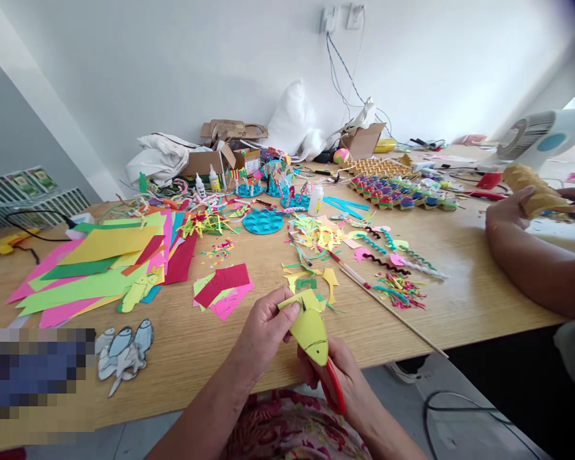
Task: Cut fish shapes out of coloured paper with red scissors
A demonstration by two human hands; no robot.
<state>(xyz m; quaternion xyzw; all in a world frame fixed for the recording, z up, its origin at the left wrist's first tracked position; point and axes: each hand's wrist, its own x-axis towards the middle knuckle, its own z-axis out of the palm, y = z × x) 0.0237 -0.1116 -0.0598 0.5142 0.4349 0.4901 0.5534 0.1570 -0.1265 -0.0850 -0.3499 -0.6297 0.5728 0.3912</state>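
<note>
My left hand (267, 326) pinches the upper end of a yellow-green paper fish (310, 332) between thumb and fingers. The fish has a drawn eye and a curved gill line, and its head points down toward my lap. Red-handled scissors (336, 391) are in my right hand (352, 377), with the fingers wrapped around the grips under the fish's head. The paper hides most of the blades. Both hands are over the table's front edge. Yellow and green paper scraps (311, 281) lie just beyond them.
Stacked coloured paper (105, 246) and grey-blue paper fish (124, 350) lie on the left. A long thin stick (393, 310) crosses the table toward its front edge. Painted egg trays (402, 191) stand farther back. On the right, another person's hands hold a tan cardboard piece (531, 185).
</note>
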